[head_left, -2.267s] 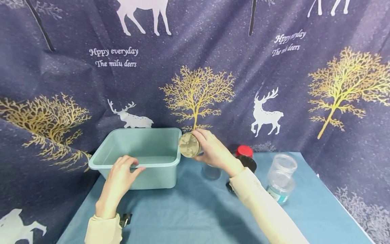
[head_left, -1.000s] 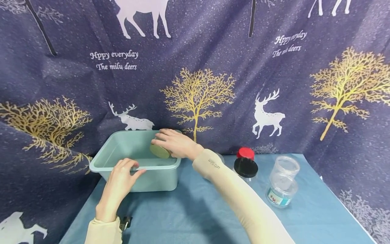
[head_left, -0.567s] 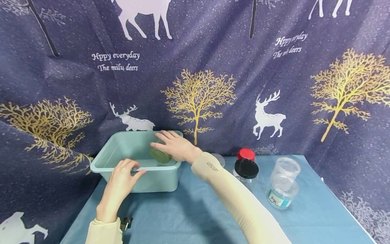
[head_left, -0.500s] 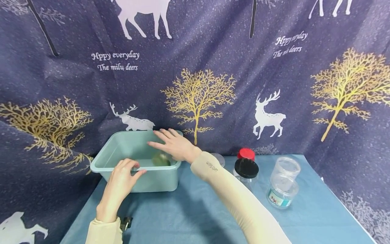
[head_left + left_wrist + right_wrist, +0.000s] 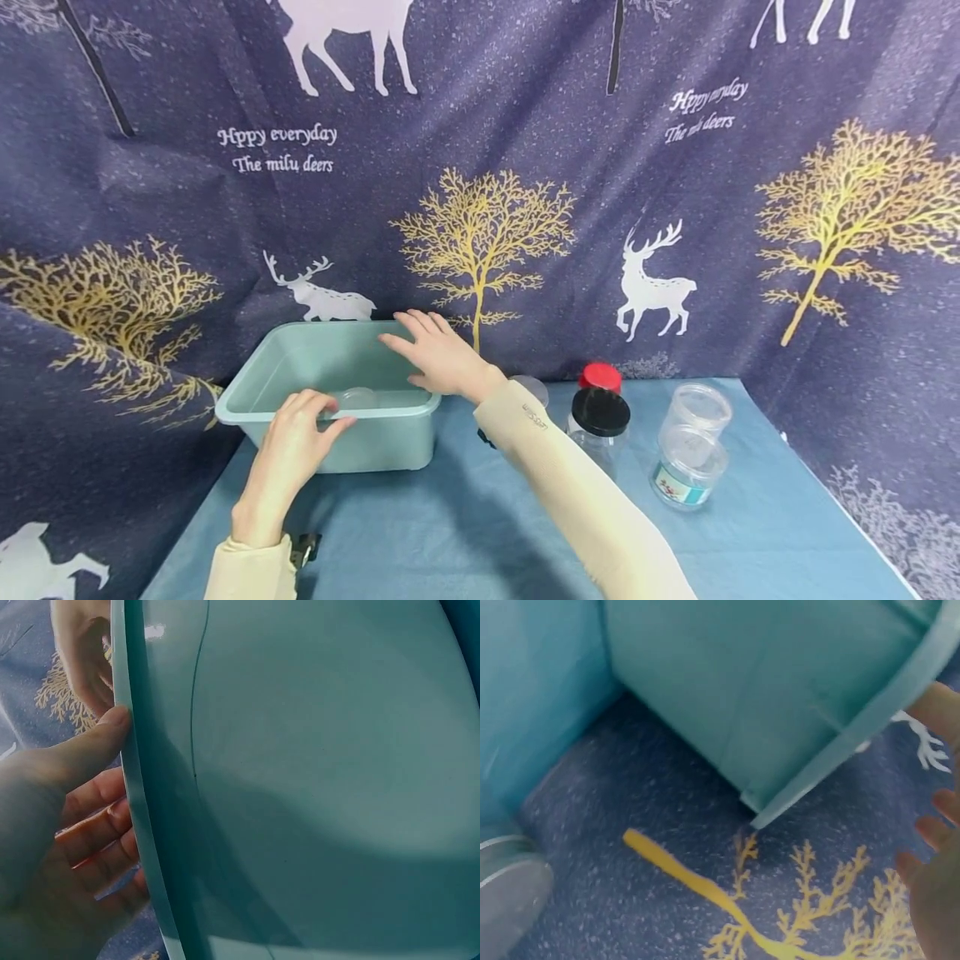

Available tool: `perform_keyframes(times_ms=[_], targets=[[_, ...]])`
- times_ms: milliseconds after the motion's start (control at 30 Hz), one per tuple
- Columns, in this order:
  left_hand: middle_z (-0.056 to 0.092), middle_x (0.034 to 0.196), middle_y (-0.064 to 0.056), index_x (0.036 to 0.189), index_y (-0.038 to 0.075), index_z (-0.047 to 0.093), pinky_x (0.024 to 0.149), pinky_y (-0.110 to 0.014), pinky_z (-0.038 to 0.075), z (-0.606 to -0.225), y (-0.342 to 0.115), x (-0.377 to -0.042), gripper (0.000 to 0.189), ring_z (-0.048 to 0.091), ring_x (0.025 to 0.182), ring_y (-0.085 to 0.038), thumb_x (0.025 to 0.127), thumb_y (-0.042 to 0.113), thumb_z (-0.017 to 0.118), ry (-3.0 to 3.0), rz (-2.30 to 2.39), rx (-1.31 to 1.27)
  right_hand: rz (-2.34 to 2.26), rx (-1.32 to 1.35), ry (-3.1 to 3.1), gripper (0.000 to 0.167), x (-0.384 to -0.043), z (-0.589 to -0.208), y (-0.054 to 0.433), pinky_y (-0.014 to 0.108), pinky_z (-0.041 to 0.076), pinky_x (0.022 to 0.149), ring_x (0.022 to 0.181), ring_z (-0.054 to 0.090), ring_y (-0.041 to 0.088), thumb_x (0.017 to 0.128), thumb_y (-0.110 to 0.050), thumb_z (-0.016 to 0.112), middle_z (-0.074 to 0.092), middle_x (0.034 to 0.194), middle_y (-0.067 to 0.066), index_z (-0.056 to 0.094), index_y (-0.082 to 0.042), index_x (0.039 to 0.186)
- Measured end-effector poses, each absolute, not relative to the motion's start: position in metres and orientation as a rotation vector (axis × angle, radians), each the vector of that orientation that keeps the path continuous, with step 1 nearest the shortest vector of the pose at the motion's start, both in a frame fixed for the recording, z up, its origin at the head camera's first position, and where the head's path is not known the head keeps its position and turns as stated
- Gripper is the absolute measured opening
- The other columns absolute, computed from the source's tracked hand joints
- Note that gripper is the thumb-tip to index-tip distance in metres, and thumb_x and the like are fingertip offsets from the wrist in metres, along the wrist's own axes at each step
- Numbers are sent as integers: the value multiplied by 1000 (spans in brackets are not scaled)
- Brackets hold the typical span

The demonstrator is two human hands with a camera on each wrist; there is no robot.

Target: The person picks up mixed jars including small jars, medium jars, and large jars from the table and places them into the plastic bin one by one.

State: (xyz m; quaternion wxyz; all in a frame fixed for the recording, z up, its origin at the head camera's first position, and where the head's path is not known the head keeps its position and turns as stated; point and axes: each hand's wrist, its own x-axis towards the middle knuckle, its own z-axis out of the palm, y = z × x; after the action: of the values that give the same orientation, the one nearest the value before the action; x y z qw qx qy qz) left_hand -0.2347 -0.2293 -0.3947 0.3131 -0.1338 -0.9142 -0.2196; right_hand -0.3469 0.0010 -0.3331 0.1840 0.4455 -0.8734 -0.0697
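Note:
A light-green plastic bin (image 5: 382,437) stands on the blue cloth. My left hand (image 5: 296,446) holds its near rim; in the left wrist view the thumb (image 5: 112,724) rests on the rim and the fingers curl beyond it. Inside, the edge of a clear round jar (image 5: 356,398) shows faintly past the near rim; most of it is hidden. My right hand (image 5: 446,354) hovers over the bin's right end with fingers spread, holding nothing. In the right wrist view its fingers appear at the right edge, beside the bin's rim (image 5: 840,757).
Right of the bin stands a clear jar (image 5: 531,388), partly behind the right sleeve. Farther right are a black-lidded jar (image 5: 600,412), a red lid (image 5: 600,377) behind it, a labelled clear jar (image 5: 686,479) and another clear container (image 5: 699,407). A patterned curtain (image 5: 480,125) hangs behind.
My right hand carried a gold-lidded jar left into the bin and let go of it. The jar shifted left inside, and the hand opened and rose slightly. My left hand stayed on the rim.

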Motion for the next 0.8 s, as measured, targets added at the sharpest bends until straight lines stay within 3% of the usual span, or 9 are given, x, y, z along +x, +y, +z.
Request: perform_keyframes(times_ms=[300,533,800], targets=[[64,92,-7,92,4,69,73,-48,48,-395,-231,-235,26,57,88,-29,77,17,85,-2403,-593,-359,462,1145,-2364,54,-326,-315,34,47,27,112,138,32,30,92,-31,71,37,149,16,52,-16,140],[64,91,-8,92,4,69,74,-48,48,-396,-231,-237,28,57,88,-29,76,20,86,-2402,-614,-341,738,1037,-2344,51,-298,-305,79,48,33,107,131,39,30,91,-27,71,43,144,16,55,-12,138],[62,90,-9,92,4,69,72,-48,47,-393,-228,-234,29,56,86,-30,77,24,85,-2417,-632,-293,826,810,-2277,49,-277,-320,150,45,32,107,129,43,30,88,-21,75,50,138,14,58,-7,133]])
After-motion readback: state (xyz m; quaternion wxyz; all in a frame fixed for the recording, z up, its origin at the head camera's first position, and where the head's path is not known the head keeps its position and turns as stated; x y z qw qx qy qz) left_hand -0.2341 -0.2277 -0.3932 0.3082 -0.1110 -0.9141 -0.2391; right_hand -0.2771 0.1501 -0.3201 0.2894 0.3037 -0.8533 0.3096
